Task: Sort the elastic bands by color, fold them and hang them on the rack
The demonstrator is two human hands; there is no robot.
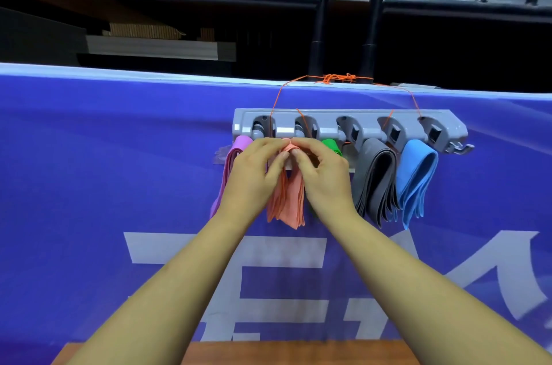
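Salmon elastic bands, folded into one bundle, hang below the second slot of the grey rack, between purple bands and green bands. Grey bands and blue bands fill slots further right, one colour per slot. Left hand and right hand meet at the bundle's top fold, each grip narrow and pinching it, probably to seat it on its hook. Both forearms reach forward, backs of the hands toward the camera.
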